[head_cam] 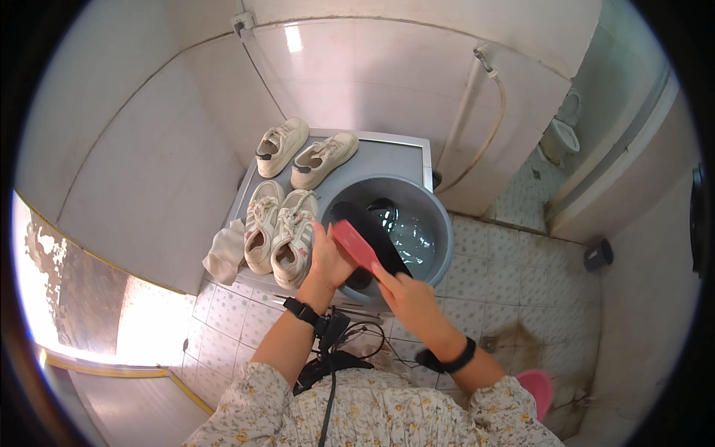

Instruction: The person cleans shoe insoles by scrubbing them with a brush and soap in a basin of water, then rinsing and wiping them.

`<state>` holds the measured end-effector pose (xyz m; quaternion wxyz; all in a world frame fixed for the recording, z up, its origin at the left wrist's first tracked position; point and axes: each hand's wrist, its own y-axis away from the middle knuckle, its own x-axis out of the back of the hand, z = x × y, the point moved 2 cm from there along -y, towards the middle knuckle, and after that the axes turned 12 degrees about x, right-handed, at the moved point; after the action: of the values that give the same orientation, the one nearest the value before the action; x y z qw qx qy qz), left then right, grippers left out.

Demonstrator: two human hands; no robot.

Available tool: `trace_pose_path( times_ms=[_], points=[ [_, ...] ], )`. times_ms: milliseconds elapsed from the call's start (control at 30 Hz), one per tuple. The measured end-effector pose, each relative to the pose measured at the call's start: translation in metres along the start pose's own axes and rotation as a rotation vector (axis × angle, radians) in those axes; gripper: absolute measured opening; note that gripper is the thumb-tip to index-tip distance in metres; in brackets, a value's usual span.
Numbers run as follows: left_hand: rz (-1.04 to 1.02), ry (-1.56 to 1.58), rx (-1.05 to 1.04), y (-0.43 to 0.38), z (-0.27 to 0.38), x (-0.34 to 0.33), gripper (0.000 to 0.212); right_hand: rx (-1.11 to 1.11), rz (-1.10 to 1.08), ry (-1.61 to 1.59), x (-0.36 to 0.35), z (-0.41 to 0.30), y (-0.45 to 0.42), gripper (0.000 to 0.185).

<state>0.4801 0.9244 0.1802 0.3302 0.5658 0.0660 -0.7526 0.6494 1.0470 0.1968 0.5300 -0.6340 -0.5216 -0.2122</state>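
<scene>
My right hand grips a pink brush, its head lying along a black shoe above a grey basin. My left hand holds that shoe from its left side; the fingers are partly hidden behind the brush. The round grey basin contains water, with another dark item partly in it. Left of the basin stand two white lace-up sneakers with pink details. Behind them are two cream sneakers with dark heel patches.
A whitish cloth hangs over the left edge of the grey-topped appliance. A hose runs down from a wall tap. Black cables hang before my body. A pink container is at lower right, and a toilet stands beyond the doorway.
</scene>
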Motion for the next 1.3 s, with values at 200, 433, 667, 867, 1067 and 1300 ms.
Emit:
trace_pose_path(
  times_ms=[200,433,667,867,1067,1300],
  points=[
    [-0.087,-0.035,0.016,-0.01,-0.004,0.009,0.07,-0.024,-0.012,-0.024,0.016,0.007,0.001,0.042],
    [-0.382,-0.128,0.016,-0.01,0.005,0.024,0.053,0.038,0.066,0.05,-0.004,0.009,0.016,0.045],
    [-0.174,-0.04,0.069,-0.012,-0.001,0.035,0.053,0.017,0.028,0.009,0.007,0.01,-0.019,0.049],
    [-0.211,-0.028,0.039,-0.007,-0.001,0.018,0.059,-0.013,-0.003,0.038,0.002,0.013,0.016,0.047],
    [0.155,-0.045,-0.039,-0.004,0.008,-0.007,0.058,-0.18,-0.032,-0.061,0.035,0.036,0.073,0.043],
    [0.088,-0.335,0.106,-0.041,0.01,-0.027,0.05,-0.281,0.223,-0.148,0.056,0.031,0.053,0.039]
  ],
)
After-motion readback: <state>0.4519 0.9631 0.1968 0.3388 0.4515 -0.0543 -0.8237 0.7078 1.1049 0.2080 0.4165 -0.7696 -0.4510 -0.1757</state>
